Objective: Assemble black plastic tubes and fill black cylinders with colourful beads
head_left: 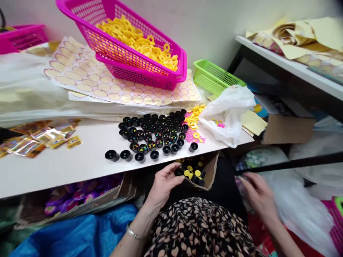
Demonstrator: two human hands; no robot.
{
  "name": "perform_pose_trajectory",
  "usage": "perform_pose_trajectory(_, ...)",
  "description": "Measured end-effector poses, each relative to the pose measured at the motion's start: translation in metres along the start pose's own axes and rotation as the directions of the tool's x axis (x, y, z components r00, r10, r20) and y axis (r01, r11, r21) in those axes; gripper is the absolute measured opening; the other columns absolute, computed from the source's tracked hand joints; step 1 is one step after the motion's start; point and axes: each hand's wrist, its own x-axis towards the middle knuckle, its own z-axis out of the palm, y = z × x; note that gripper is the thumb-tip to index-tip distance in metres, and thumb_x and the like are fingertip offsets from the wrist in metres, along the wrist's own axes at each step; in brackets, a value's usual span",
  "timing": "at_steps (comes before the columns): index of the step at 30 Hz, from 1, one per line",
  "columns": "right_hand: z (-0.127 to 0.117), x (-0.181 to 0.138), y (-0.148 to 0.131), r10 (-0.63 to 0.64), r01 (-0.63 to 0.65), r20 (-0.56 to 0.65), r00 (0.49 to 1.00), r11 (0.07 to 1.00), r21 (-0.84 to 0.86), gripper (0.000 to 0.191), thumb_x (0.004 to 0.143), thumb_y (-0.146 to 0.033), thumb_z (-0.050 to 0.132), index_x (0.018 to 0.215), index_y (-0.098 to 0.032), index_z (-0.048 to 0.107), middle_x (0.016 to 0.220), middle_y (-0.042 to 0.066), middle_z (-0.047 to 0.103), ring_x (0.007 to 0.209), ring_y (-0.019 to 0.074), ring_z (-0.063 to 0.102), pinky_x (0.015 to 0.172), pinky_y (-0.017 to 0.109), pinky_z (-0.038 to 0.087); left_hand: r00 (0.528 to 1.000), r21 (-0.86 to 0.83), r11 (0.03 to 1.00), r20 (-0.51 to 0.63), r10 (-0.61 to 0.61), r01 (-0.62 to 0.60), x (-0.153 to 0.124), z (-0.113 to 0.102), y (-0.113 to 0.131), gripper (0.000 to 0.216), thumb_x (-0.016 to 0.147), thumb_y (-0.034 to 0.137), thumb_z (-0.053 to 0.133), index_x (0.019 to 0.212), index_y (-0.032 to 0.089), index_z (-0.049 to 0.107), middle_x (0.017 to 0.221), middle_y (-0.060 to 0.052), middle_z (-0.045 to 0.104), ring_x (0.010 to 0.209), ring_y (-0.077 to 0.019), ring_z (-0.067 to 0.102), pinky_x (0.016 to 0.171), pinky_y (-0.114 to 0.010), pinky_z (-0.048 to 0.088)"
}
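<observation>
Beside the cardboard box (213,171), the left hand (164,182) is pinching a black cup (179,172) by its side, seemingly keeping its opening free; farther right, the right hand (257,192) is curling, whether holding something I cannot tell.

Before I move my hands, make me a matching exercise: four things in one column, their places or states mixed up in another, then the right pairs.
Things
1. Left hand
2. Green basket
3. Shiny gold packets
4. Biggest pile of yellow rings

Places or states
A. On the left part of the table
B. Inside a pink basket
C. Holding a black cup
D. Behind the white plastic bag

Pairs: 1-C, 2-D, 3-A, 4-B
</observation>
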Motion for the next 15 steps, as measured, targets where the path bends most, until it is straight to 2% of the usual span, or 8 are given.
perform_pose_trajectory(1,0.012,0.004,-0.008,-0.030,0.028,0.034,0.999,0.998,0.056,0.025,0.088,-0.038,0.056,0.104,-0.020,0.060,0.096,0.005,0.060,0.074,0.0135,0.058,0.068,0.030,0.052,1.000,0.024,0.999,-0.003,0.027,-0.027,0.005,0.004,-0.001,0.052,0.053,0.019,0.085,0.102,0.015,0.068,0.092,-0.004,0.067,0.069,-0.0089,0.059,0.066,-0.021,0.049)
perform_pose_trajectory(3,0.042,0.018,-0.028,-0.102,0.076,0.115,0.988,0.974,0.215,0.028,0.085,-0.035,0.059,0.108,-0.020,0.056,0.088,0.004,0.056,0.065,0.0127,0.053,0.060,0.028,0.049,0.995,0.121,0.989,-0.023,0.093,-0.090,0.014,0.010,-0.004,0.056,0.052,0.019,0.085,0.105,0.015,0.066,0.075,0.000,0.064,0.062,-0.0070,0.055,0.061,-0.019,0.047)
perform_pose_trajectory(5,0.073,0.035,-0.050,-0.123,0.080,0.138,0.983,0.957,0.280,0.038,0.082,-0.033,0.062,0.116,-0.020,0.050,0.091,0.004,0.054,0.063,0.0123,0.050,0.059,0.029,0.048,0.974,0.275,0.939,-0.040,0.225,-0.205,0.019,0.012,-0.005,0.051,0.057,0.023,0.083,0.105,0.014,0.066,0.065,0.003,0.058,0.054,-0.0056,0.048,0.054,-0.018,0.045)
perform_pose_trajectory(7,0.094,0.049,-0.067,-0.154,0.112,0.126,0.980,0.950,0.293,0.045,0.080,-0.031,0.062,0.121,-0.020,0.046,0.098,0.005,0.054,0.063,0.0119,0.049,0.059,0.028,0.047,0.905,0.427,0.822,-0.020,0.425,-0.377,0.022,0.012,-0.007,0.041,0.062,0.026,0.081,0.099,0.014,0.068,0.076,-0.001,0.061,0.052,-0.0049,0.046,0.051,-0.019,0.044)
perform_pose_trajectory(10,0.110,0.062,-0.075,-0.222,0.174,0.114,0.968,0.928,0.330,0.032,0.083,-0.025,0.055,0.113,-0.020,0.049,0.094,0.005,0.053,0.065,0.0126,0.050,0.060,0.027,0.046,0.743,0.594,0.579,0.048,0.668,-0.559,0.029,0.013,-0.011,0.027,0.071,0.027,0.075,0.093,0.014,0.068,0.099,-0.007,0.061,0.054,-0.0049,0.048,0.051,-0.020,0.046)
perform_pose_trajectory(12,0.116,0.067,-0.074,-0.245,0.188,0.116,0.963,0.912,0.364,0.023,0.084,-0.022,0.051,0.107,-0.020,0.052,0.088,0.004,0.052,0.069,0.0138,0.051,0.062,0.027,0.046,0.659,0.671,0.438,0.101,0.745,-0.598,0.035,0.016,-0.015,0.023,0.076,0.026,0.070,0.095,0.014,0.066,0.097,-0.008,0.061,0.054,-0.0060,0.050,0.053,-0.021,0.048)
perform_pose_trajectory(15,0.124,0.070,-0.072,-0.246,0.170,0.151,0.957,0.904,0.393,0.024,0.083,-0.020,0.050,0.107,-0.021,0.053,0.088,0.004,0.053,0.075,0.0160,0.054,0.067,0.029,0.048,0.600,0.772,0.280,0.160,0.784,-0.571,0.046,0.021,-0.023,0.024,0.080,0.025,0.065,0.100,0.012,0.064,0.098,-0.012,0.063,0.060,-0.0100,0.057,0.060,-0.023,0.051)
